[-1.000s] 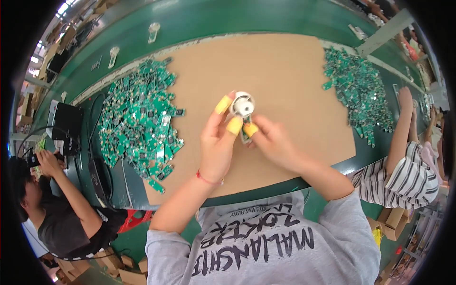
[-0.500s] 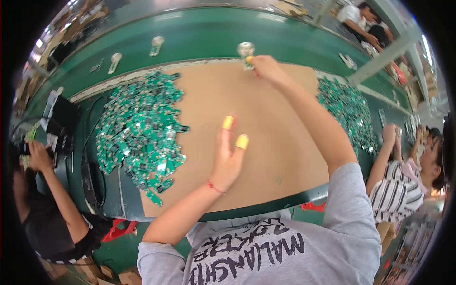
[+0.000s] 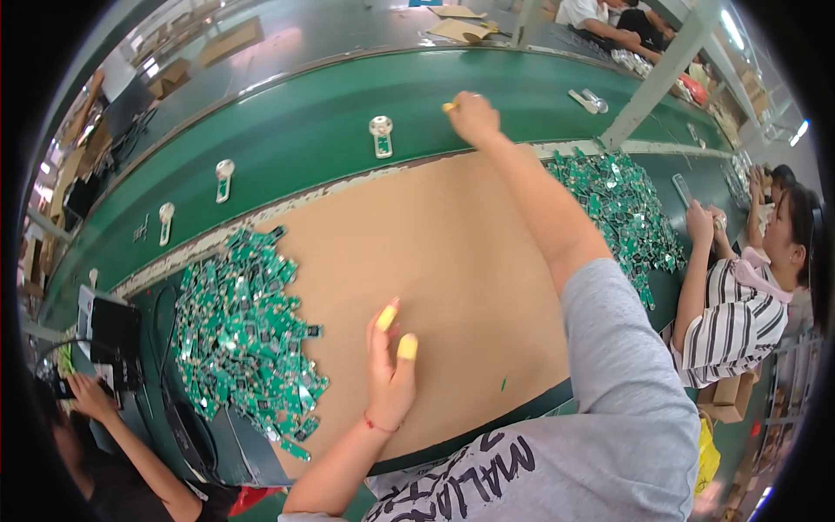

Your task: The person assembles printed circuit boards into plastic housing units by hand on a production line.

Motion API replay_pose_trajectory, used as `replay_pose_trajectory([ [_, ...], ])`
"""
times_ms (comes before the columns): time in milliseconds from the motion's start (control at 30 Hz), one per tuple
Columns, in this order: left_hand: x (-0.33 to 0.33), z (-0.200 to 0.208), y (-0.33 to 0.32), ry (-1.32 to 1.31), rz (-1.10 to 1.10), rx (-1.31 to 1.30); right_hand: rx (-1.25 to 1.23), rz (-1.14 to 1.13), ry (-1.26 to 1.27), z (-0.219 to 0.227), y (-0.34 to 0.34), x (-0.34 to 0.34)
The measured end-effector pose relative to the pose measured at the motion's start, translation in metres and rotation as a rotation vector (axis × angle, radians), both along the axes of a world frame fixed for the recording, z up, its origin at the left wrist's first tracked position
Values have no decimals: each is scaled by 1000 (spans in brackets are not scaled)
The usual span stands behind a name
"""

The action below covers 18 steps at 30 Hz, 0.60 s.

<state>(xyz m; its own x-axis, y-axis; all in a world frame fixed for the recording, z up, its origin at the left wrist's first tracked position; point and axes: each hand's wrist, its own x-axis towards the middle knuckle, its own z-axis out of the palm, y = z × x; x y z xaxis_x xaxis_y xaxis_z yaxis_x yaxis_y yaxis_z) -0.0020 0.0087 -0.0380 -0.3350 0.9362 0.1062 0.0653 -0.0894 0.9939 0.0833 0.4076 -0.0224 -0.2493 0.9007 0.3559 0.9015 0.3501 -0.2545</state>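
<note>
Your left hand point(image 3: 390, 383) is loose and empty, but I can't tell if your right hand point(image 3: 477, 119), near a white gadget point(image 3: 381, 127) on the green belt point(image 3: 300, 143), holds anything.

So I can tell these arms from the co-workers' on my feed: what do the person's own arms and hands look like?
The left hand wears yellow covers on the thumb and one finger, with a thin red bracelet at the wrist. The right hand shows one yellow fingertip cover. Both forearms are bare below short grey sleeves.
</note>
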Motion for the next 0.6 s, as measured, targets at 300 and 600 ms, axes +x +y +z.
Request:
replay_pose_trajectory([
  [300, -8, 1, 0, 224, 61, 39, -128, -474, -300, 6, 124, 213],
  [600, -13, 9, -6, 309, 25, -79, 230, -11, -582, -49, 214, 285],
])
